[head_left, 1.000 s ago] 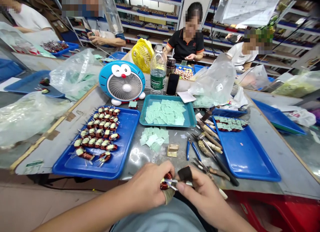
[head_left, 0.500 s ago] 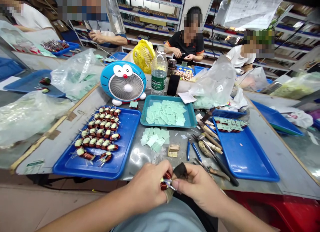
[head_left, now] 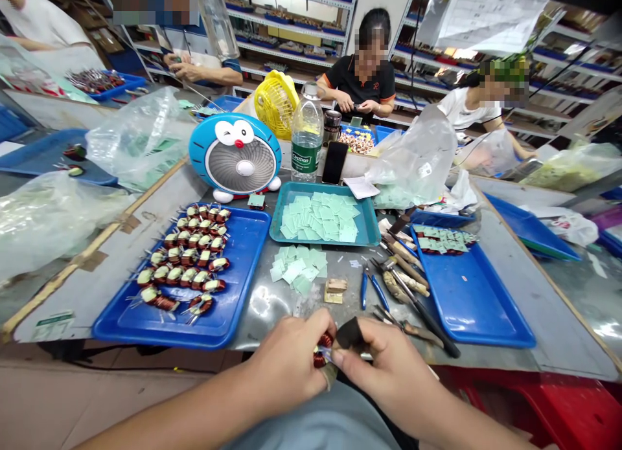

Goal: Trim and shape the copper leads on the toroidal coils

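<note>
Left hand [head_left: 286,366] curled closed around a copper-wound toroid coil [head_left: 323,349], held over the lap just off the bench edge; right hand [head_left: 389,379] pinches a dark strip [head_left: 348,333], material unclear, just beside the coil; wound toroids [head_left: 187,262] fill a blue tray [head_left: 160,338] ahead; blue-handled pliers [head_left: 372,291] lie beyond the right hand.

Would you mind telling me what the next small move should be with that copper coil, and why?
I would probably rotate the coil slightly in the left hand, so that its silvery leads clear the dark pad pinched in the right hand. Both hands crowd the coil, and the leads barely show between them.
</note>
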A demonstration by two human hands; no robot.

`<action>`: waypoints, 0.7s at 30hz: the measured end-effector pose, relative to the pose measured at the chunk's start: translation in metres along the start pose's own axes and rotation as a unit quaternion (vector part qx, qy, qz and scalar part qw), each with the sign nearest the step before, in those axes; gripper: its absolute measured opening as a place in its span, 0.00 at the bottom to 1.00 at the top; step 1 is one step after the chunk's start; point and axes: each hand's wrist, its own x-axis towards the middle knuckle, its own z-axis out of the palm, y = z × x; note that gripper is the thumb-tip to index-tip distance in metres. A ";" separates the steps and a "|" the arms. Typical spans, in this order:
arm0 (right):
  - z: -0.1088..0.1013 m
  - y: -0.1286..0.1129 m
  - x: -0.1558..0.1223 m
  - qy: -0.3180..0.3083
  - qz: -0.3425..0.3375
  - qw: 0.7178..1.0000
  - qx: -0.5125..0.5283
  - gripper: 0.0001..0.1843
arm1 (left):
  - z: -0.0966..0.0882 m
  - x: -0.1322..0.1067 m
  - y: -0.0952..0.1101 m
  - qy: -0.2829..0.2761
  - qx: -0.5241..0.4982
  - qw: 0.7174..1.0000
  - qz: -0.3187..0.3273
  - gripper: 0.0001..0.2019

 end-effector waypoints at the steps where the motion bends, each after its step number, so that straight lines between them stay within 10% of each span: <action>1: 0.001 0.001 0.000 -0.006 0.019 0.999 0.042 0.06 | 0.001 0.000 -0.001 0.002 -0.003 1.000 -0.001 0.12; 21: 0.002 0.019 0.012 -0.014 0.022 0.967 0.253 0.19 | 0.002 -0.001 -0.005 0.005 -0.225 0.974 0.004 0.12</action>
